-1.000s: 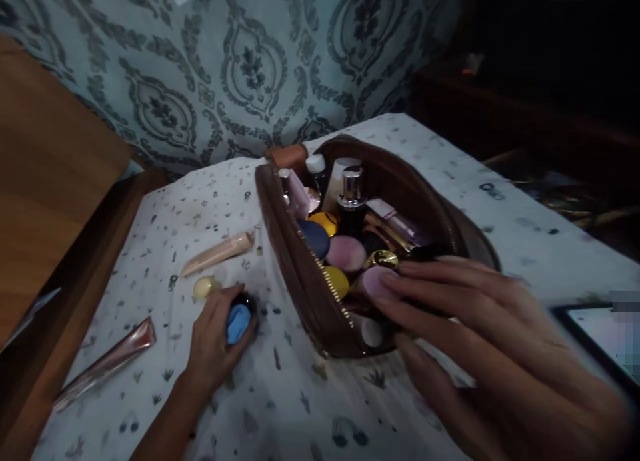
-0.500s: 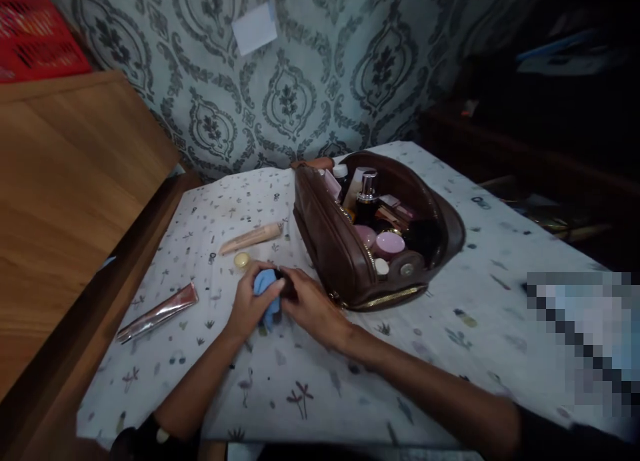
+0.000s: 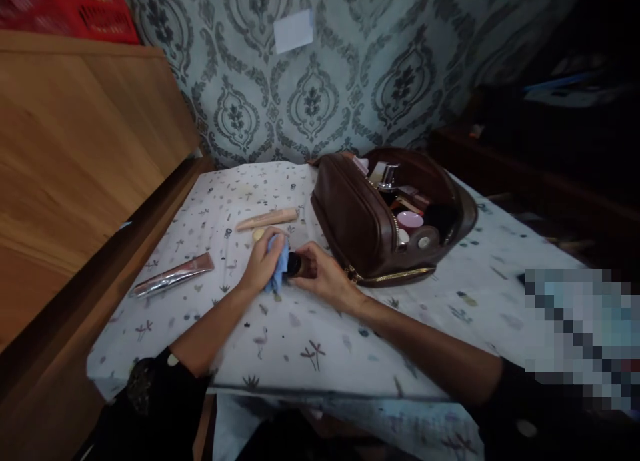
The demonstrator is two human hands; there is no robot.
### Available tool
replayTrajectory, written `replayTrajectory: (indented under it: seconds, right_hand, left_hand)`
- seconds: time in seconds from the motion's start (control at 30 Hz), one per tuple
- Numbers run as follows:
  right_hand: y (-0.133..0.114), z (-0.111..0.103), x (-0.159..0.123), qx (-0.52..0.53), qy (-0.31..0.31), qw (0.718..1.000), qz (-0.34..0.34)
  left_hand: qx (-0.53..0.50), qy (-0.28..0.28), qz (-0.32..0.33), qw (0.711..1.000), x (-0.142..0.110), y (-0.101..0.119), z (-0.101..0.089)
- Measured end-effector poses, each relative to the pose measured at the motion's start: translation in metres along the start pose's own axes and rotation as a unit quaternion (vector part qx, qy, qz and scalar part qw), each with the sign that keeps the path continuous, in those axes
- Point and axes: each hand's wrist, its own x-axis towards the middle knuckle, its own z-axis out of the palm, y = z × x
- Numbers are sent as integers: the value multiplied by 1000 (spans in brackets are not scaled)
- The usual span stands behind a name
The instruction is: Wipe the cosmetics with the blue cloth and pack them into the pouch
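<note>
A: What do the two hands do at this moment?

B: The left hand (image 3: 263, 264) is closed on a blue cloth (image 3: 278, 264), which is crumpled under its thumb. The right hand (image 3: 327, 274) has its fingers curved, not fully closed, around a small black object (image 3: 294, 263).

A: And where is this object exactly?

B: It is between the hands, against the cloth, above the printed tablecloth (image 3: 310, 327). I cannot tell if it is a jar or a bottle.

A: What is near them?

B: A pale yellow round thing (image 3: 257, 234) is partly hidden behind the left hand. Just beyond it lies a beige tube (image 3: 267, 219). Farther to the left lies a shiny pinkish tube (image 3: 173, 275).

A: And on the other side?

B: A brown bag (image 3: 350, 214) stands open, with a pink-topped container (image 3: 410, 219) and a silver-capped bottle (image 3: 389, 175) inside. Behind the table hangs patterned fabric (image 3: 313, 101).
</note>
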Motion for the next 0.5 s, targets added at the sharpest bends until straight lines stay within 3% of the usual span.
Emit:
replayTrajectory:
  seconds: [0.1,0.17,0.37,0.5]
  right_hand:
    - [5,2,1,27,3,1000,-11]
    - [6,2,1,79,1,997,-20]
    - [-4,-4,0,222,-32,974,37]
    - [-6,-6,-2,338,-13,936,95]
  left_hand:
    - [33,-49,62,996,-4,3,4]
    - [33,-61,59,996,-4,2,5]
    - [-5,-18,38,999,-5,1,5]
    - [-21,-20,40,999,-6,4,5]
